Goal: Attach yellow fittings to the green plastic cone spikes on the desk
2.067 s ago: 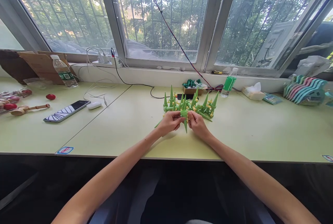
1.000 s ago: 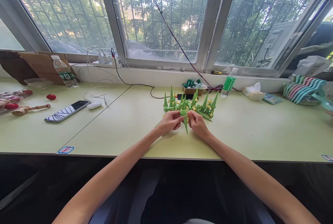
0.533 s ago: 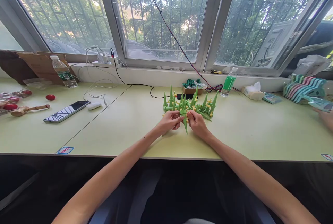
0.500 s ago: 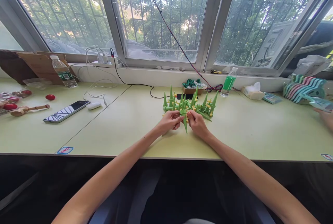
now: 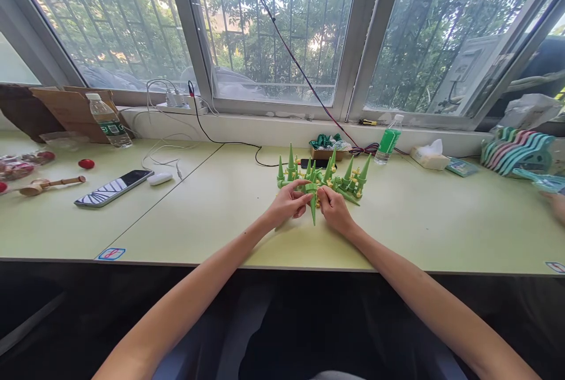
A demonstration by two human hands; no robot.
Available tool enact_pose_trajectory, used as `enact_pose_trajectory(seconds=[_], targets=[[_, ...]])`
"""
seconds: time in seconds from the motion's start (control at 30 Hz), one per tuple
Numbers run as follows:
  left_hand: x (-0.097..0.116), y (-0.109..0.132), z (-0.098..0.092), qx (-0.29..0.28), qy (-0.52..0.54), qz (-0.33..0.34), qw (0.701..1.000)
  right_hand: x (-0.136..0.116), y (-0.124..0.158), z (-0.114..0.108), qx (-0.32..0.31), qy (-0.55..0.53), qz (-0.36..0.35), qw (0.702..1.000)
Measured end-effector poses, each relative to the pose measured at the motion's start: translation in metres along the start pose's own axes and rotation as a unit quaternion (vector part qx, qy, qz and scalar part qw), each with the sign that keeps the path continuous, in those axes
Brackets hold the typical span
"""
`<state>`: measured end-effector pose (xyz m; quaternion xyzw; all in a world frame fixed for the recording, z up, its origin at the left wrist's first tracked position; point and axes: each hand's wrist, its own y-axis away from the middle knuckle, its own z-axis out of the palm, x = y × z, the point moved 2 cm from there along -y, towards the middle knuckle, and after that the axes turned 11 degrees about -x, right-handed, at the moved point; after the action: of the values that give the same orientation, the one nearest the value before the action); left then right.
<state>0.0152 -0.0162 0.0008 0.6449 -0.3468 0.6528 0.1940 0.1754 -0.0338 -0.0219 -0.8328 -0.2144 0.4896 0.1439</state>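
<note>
My left hand (image 5: 289, 202) grips a green spiked piece (image 5: 313, 210), whose long point hangs down toward the table. Beside it, my right hand (image 5: 334, 207) is closed in a pinch at the piece's right side, by small yellow bits; what lies inside its fingers is mostly hidden. Just behind both hands sits a cluster of green plastic spikes (image 5: 362, 175) with small yellow parts among them, standing mostly upright on the table. My hands cover part of that cluster.
On the pale yellow-green table (image 5: 410, 221), a phone (image 5: 113, 189), wooden kendama (image 5: 48, 185) and water bottle (image 5: 110, 121) are left. Behind the spikes are a small box (image 5: 327, 153) and green-labelled bottle (image 5: 388, 140). Tissues (image 5: 430, 155), stacked hangers (image 5: 516, 153) and another person's hand (image 5: 555, 202) are right.
My left fingers have shifted over the top of the green spiked piece. My right hand stays nearly still. At the far right, the other person's hand has moved slightly.
</note>
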Motion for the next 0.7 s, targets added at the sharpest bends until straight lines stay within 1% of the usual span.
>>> enact_pose_trajectory(seconds=[0.17, 0.33, 0.4, 0.5, 0.57, 0.7], targets=[[0.0, 0.0, 0.0, 0.005, -0.041, 0.012, 0.999, -0.002, -0.002, 0.0, -0.001, 0.032, -0.013, 0.999], [-0.005, -0.002, 0.0, 0.036, -0.102, 0.012, 0.994, -0.001, -0.001, 0.0, -0.005, 0.036, -0.008, 0.999], [-0.007, -0.002, -0.001, 0.052, -0.148, 0.011, 0.988, 0.0, -0.001, -0.001, 0.001, 0.027, 0.003, 1.0], [-0.008, -0.003, -0.002, 0.084, -0.254, 0.026, 0.963, 0.002, -0.001, -0.004, 0.026, 0.034, 0.015, 0.999], [-0.009, -0.002, -0.002, 0.094, -0.32, 0.039, 0.942, 0.005, -0.001, -0.005, 0.036, 0.072, 0.01, 0.997], [-0.009, -0.001, 0.0, 0.1, -0.389, 0.04, 0.915, 0.01, -0.001, -0.006, 0.033, 0.15, 0.0, 0.988]])
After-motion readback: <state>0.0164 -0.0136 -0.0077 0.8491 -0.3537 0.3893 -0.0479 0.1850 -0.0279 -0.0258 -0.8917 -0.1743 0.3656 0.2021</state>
